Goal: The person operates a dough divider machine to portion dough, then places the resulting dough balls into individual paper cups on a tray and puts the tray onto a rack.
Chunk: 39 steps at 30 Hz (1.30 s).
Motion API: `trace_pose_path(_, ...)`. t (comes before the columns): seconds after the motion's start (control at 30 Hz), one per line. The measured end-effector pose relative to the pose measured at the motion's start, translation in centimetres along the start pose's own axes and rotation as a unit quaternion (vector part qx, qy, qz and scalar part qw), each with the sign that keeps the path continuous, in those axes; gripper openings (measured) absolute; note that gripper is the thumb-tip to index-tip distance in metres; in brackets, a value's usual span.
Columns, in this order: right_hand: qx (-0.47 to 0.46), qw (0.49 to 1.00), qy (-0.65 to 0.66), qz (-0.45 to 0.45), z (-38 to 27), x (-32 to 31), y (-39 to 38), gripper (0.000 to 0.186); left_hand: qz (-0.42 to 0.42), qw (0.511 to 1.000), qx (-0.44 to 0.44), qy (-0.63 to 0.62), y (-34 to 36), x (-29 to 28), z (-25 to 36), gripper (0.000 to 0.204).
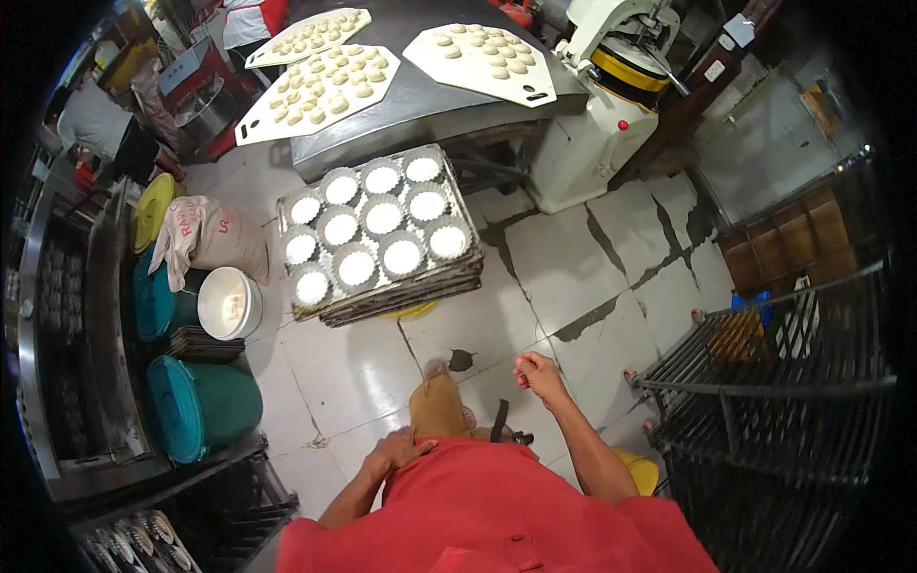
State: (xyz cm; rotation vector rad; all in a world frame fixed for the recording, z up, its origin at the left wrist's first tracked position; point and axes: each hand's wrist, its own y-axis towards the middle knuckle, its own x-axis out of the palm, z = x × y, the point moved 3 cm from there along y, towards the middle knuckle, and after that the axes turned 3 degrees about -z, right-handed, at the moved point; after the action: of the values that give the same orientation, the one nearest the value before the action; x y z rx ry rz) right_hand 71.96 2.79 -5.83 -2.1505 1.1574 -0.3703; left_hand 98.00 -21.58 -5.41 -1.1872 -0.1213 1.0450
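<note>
My left hand (396, 449) lies with its fingers stretched out against my thigh, by the hem of my red shirt. My right hand (540, 374) hangs over the floor to the right of my leg, its fingers curled closed, and nothing shows in them. Ahead of me, a stack of dark baking trays (401, 299) stands low before the table. On its top tray sit several fluted metal moulds (386, 217) with round white bottoms. Neither hand touches the stack.
A metal table (449, 115) bears white boards (420, 46) with pale dough balls (501, 59). To its right stands a cream machine (583, 143). On the left are a white bucket (250, 310), a sack (229, 239) and a teal bin (224, 406). A slatted rack (764, 390) stands at right.
</note>
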Motion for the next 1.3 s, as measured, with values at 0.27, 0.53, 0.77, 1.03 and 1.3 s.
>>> trace_pose_path(0.27, -0.044, 0.988, -0.139, 0.042, -10.2, -14.9, 13.4, 0.022, -0.119, 0.985, 0.118, -0.044, 9.0, -16.4, 13.4, 0.064)
trace_pose_path(0.53, -0.300, 0.908, -0.276, 0.099, -37.0, -20.4, 28.7, 0.032, 0.284, 0.870, 0.279, -0.291, 16.1, -37.5, 26.9, 0.053)
trace_pose_path(0.77, -0.486, 0.752, -0.425, 0.130, -59.2, -17.7, 45.6, 0.035, 0.492, 0.813, 0.194, -0.244, 32.6, -56.9, 35.7, 0.055)
trace_pose_path(1.03, -0.468, 0.769, -0.431, -0.056, -62.7, -17.9, 49.9, 0.031, 0.508, 0.838, 0.099, -0.175, 42.7, -66.0, 41.8, 0.040)
trace_pose_path(1.3, -0.323, 0.901, -0.226, -0.179, -69.1, -17.1, 57.1, 0.026, 0.550, 0.699, 0.099, -0.445, 44.9, -68.6, 39.0, 0.047)
